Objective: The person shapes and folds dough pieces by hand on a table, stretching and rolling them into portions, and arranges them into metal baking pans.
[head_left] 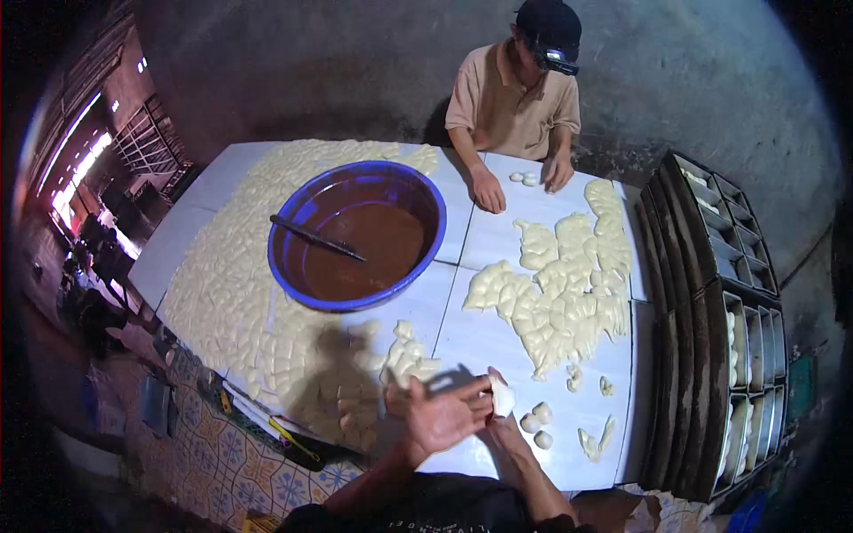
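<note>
Because the piece [503,397] appears soft and is held with no board beneath it, the chief hazard is probably stretching or tearing: uneven pressure from either hand could thin one side. A loose hold by the right hand [506,433] could let it drop onto the table [560,462], perhaps against the three balls [543,440] just beside that hand, and stick there; a low sweep of the right wrist could likewise push the balls aside or flatten them. Many of the flat pieces [569,302] farther off touch one another, so fusing is a further likely risk. At the basin [355,304], a stick [315,238] leans over the rim; a knock to its outer end could splash the brown liquid [382,240] onto nearby dough.

The piece lies above the table, at the upper end of the right hand and just right of the left fingertips. The left hand [440,419] shows its palm, fingers extended and slightly spread, thumb set apart; whether its tips touch the piece cannot be told. The right fingers, partly hidden, seem to be closed around the piece, but their exact pinch cannot be made out.
</note>
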`<state>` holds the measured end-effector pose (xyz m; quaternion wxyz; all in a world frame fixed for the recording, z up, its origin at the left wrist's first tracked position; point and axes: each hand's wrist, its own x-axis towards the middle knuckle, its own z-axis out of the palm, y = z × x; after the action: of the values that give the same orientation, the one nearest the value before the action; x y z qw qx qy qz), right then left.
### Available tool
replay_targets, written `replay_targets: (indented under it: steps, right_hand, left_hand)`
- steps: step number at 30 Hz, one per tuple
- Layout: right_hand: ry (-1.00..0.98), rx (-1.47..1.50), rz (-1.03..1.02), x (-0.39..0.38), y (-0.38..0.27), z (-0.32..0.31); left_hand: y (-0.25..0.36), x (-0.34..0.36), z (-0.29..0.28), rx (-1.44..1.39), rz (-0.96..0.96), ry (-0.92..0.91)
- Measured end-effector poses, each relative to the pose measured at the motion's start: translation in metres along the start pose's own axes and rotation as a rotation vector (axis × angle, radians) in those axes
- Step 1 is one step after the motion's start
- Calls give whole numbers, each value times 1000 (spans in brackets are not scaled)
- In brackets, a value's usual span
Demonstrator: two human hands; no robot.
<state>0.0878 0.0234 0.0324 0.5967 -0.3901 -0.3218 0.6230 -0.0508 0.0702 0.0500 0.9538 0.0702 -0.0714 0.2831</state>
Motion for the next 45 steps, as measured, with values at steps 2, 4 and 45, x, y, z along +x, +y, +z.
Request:
replay_targets:
  steps: [2,4,45]
  right_hand:
    - [-127,249,-298,11,0,7]
    - [26,-77,-106,9,-8,2]
    - [160,-822,-506,-57,-22,-36]
  left_hand:
    - [47,22,4,81,102,42]
    - [115,62,19,561,362,285]
    - [-51,17,-2,1328,20,615]
